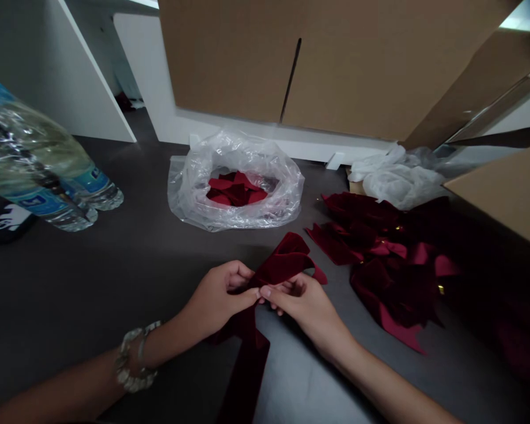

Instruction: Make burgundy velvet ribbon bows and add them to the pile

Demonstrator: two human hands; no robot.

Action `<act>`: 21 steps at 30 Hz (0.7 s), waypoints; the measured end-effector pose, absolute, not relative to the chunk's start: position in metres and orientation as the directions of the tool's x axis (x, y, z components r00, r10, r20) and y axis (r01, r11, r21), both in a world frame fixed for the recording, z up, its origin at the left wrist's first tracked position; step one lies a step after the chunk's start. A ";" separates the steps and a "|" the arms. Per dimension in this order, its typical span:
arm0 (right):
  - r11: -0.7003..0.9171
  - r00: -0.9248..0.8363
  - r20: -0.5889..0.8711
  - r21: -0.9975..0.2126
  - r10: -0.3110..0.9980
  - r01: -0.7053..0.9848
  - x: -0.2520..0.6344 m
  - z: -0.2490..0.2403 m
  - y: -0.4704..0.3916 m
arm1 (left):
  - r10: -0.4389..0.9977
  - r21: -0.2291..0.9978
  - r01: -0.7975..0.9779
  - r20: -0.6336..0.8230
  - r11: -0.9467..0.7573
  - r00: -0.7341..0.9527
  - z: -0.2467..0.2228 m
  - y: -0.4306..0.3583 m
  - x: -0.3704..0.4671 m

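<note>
Both hands meet at the middle of a dark red velvet ribbon bow (279, 264). My left hand (224, 294) pinches it from the left, thumb and fingers closed. From the right, my right hand (298, 297) grips it, its thumb tip against the left thumb. A loop of the bow rises above the fingers, and long tails hang down toward me over the dark table (159, 253). What lies right between the fingertips is hidden. To the right is a pile of dark red velvet bows (393, 259) with small gold-coloured bits.
Beyond my hands stands an open clear plastic bag (287, 200) with red velvet pieces (236, 189) inside. Plastic bottles (39, 159) lean at the left. A large cardboard sheet (335, 70) borders the back, and crumpled white plastic (397, 176) lies behind the bow pile.
</note>
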State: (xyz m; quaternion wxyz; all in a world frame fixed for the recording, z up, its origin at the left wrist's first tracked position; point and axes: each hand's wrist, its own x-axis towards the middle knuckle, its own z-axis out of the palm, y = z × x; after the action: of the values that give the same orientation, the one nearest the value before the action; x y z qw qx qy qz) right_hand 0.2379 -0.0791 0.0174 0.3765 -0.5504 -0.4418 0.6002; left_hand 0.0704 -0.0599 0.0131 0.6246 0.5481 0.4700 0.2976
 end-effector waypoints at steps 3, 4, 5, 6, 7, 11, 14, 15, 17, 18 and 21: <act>-0.332 -0.116 -0.337 -0.941 0.934 0.061 0.238 0.016 -0.079 | 0.899 0.972 0.178 -0.211 0.152 0.385 0.012 -0.064 0.071; -0.332 -0.120 -0.337 -0.941 0.934 0.063 0.238 0.016 -0.078 | 0.900 0.975 0.179 -0.196 0.135 0.390 0.012 -0.065 0.071; -0.328 -0.124 -0.334 -0.942 0.934 0.063 0.239 0.015 -0.077 | 0.900 0.977 0.175 -0.183 0.122 0.394 0.011 -0.066 0.070; -0.319 -0.128 -0.325 -0.946 0.937 0.061 0.239 0.015 -0.076 | 0.902 0.979 0.168 -0.172 0.113 0.396 0.011 -0.066 0.070; -0.303 -0.129 -0.307 -0.951 0.943 0.056 0.239 0.014 -0.075 | 0.904 0.981 0.157 -0.165 0.111 0.395 0.011 -0.066 0.070; -0.148 -0.098 -0.154 -0.987 0.983 0.059 0.238 0.009 -0.074 | 0.909 0.985 0.046 -0.171 0.166 0.379 0.009 -0.066 0.072; -0.005 -0.071 -0.015 -0.989 0.997 0.148 0.236 0.008 -0.076 | 0.936 0.988 -0.047 -0.124 0.147 0.331 0.007 -0.068 0.075; 0.039 -0.061 0.028 -0.981 0.998 0.192 0.235 0.009 -0.077 | 0.945 0.990 -0.072 -0.096 0.125 0.312 0.007 -0.069 0.076; 0.123 -0.048 0.114 -0.955 0.992 0.270 0.234 0.011 -0.079 | 0.954 0.990 -0.114 -0.047 0.085 0.296 0.008 -0.070 0.077; 0.159 -0.048 0.152 -0.942 0.987 0.296 0.233 0.013 -0.080 | 0.953 0.989 -0.127 -0.032 0.073 0.300 0.010 -0.071 0.077; 0.234 -0.078 0.221 -0.916 0.972 0.327 0.232 0.022 -0.079 | 0.942 0.992 -0.125 0.020 0.023 0.334 0.019 -0.073 0.076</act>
State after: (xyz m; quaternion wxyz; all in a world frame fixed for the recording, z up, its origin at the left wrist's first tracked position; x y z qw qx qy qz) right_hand 0.2321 -0.0785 0.0217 0.4530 -0.5060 -0.6417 0.3562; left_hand 0.0763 -0.0727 0.0194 0.6089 0.5442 0.3756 0.4383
